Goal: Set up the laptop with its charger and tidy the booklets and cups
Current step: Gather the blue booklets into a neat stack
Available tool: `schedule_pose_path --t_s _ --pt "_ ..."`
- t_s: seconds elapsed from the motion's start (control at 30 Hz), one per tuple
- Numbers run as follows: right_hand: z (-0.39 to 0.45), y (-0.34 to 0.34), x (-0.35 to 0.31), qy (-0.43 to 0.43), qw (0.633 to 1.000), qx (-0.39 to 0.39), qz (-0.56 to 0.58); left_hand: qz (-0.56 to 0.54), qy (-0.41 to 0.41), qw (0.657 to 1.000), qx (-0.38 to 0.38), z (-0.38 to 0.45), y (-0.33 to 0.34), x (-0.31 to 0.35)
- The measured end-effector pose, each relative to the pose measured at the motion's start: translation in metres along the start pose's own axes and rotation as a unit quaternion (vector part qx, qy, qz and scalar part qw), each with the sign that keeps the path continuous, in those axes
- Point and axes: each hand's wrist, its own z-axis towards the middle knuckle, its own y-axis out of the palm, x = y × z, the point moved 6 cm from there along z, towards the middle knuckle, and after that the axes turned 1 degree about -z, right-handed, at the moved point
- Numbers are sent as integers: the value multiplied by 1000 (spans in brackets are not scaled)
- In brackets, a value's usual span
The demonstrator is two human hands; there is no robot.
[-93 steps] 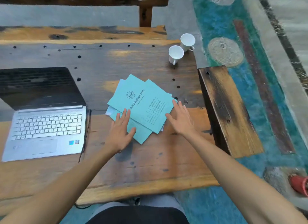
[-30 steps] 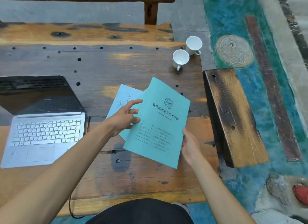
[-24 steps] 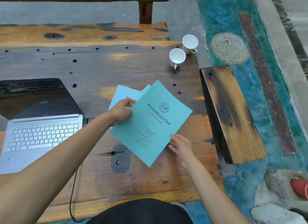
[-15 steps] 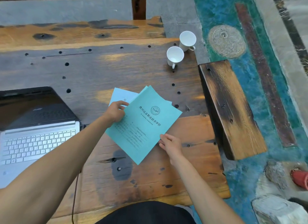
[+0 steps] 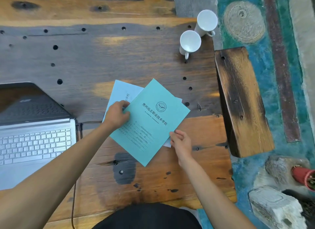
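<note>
A teal booklet (image 5: 150, 121) lies on top of a loose stack in the middle of the wooden table (image 5: 105, 58). A paler blue booklet (image 5: 122, 92) sticks out beneath it at the upper left. My left hand (image 5: 116, 114) grips the stack's left edge, fingers curled over it. My right hand (image 5: 180, 141) pinches the lower right edge. An open silver laptop (image 5: 34, 135) sits at the left with a dark cable (image 5: 74, 203) running down beside it. Two white cups (image 5: 190, 42) (image 5: 206, 22) stand at the table's far right.
A dark wooden bench plank (image 5: 242, 99) runs along the table's right side. Beyond it lies a teal painted floor with a round cover (image 5: 243, 22). Grey stones (image 5: 274, 208) and a red pot (image 5: 303, 176) sit at the lower right.
The spread booklets were gathered and lifted; the teal one has since come down flat onto the stack. Both hands now hold the stack's edges. The camera has moved closer and tilted down.
</note>
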Motion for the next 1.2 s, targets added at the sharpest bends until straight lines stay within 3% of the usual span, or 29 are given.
schedule_pose_path --t_s 0.17,0.27,0.43,0.6,0.8,0.97,1.2 --pt "9 2 -8 13 1000 12 -7 -17 -47 999 -10 7 1 -5" --pt "7 4 -8 37 999 3 16 -87 -100 989 -62 10 3 -7" --pt "3 6 -12 39 998 -5 58 -149 -110 974 -128 0 0 2" --pt "-5 2 -32 -1 1000 -10 20 -227 -109 961 -110 -28 -1 12" --pt "-7 -2 -97 -90 994 -32 -57 -378 -136 914 -52 -77 1 6" --pt "1 37 -164 -204 943 -84 -250 -471 -192 861 -1 -116 23 -8" --pt "5 125 -181 -287 824 -183 -454 -551 -283 785 15 -142 89 -24"
